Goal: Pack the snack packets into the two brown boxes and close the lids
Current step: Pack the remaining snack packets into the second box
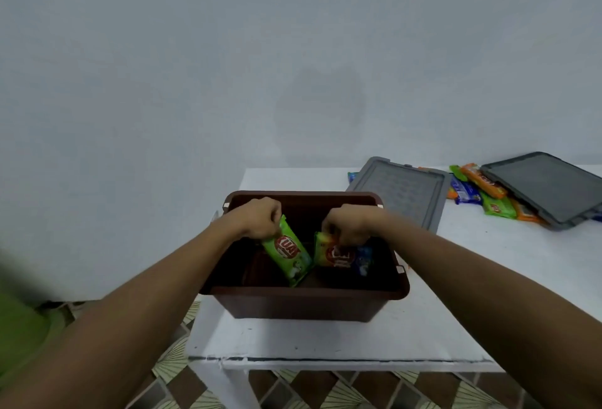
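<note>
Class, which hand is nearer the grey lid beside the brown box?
Right. The right hand grips packets in the right half of the box, close to the lid; the left hand holds a green packet in the left half, farther away.

The bare left arm (136, 304) and right arm (482, 291) reach forward and converge. The left grip (259, 218), knuckles up and fingers curled, pinches a green packet (288, 250) by its top. The right grip (350, 224) likewise pinches a yellow packet (330, 252).
</note>
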Demonstrator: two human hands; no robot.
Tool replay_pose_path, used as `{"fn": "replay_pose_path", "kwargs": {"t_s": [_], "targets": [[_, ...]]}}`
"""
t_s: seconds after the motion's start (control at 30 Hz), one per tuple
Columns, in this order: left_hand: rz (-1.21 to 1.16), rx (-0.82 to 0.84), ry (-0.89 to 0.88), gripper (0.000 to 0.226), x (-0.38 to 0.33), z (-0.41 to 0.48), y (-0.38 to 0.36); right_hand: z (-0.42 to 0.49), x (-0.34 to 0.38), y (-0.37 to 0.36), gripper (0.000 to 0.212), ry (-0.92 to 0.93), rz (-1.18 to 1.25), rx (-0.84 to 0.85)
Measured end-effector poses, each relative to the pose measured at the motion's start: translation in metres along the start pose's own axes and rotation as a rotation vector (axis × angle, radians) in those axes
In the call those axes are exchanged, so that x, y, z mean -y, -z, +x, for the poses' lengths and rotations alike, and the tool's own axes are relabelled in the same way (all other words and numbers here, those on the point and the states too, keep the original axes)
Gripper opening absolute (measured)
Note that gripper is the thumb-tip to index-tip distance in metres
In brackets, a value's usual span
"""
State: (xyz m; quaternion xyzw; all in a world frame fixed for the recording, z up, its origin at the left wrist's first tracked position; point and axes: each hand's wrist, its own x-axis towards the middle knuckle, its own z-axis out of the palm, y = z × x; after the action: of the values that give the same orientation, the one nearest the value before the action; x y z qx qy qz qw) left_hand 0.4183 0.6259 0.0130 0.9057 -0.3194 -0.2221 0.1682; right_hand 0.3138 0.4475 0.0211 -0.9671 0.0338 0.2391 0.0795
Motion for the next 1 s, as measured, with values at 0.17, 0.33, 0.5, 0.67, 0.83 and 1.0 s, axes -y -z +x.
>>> {"fn": "replay_pose_path", "kwargs": {"t_s": [0.17, 0.33, 0.5, 0.67, 0.83, 1.0], "targets": [[0.811, -0.107, -0.037, 0.040, -0.003, -0.008, -0.010, 0.009, 0.004, -0.017, 0.034, -0.034, -0.159, -0.151], [0.705, 0.155, -0.254, 0.050, 0.000, 0.013, -0.017, 0.007, 0.002, -0.021, 0.028, 0.015, -0.329, -0.348], [0.712, 0.226, -0.284, 0.057, 0.008, 0.024, -0.022, 0.014, 0.004, -0.030, 0.039, 0.037, -0.358, -0.253], [0.807, 0.055, -0.270, 0.034, 0.003, 0.020, -0.024, 0.017, 0.005, -0.030, 0.031, 0.072, -0.417, -0.282], [0.595, 0.050, -0.260, 0.030, 0.010, 0.019, -0.018, 0.013, 0.003, -0.023, 0.031, 0.036, -0.234, -0.254], [0.365, 0.062, -0.288, 0.036, 0.014, 0.019, -0.005, 0.006, 0.000, -0.003, 0.029, 0.038, -0.183, -0.314]]}}
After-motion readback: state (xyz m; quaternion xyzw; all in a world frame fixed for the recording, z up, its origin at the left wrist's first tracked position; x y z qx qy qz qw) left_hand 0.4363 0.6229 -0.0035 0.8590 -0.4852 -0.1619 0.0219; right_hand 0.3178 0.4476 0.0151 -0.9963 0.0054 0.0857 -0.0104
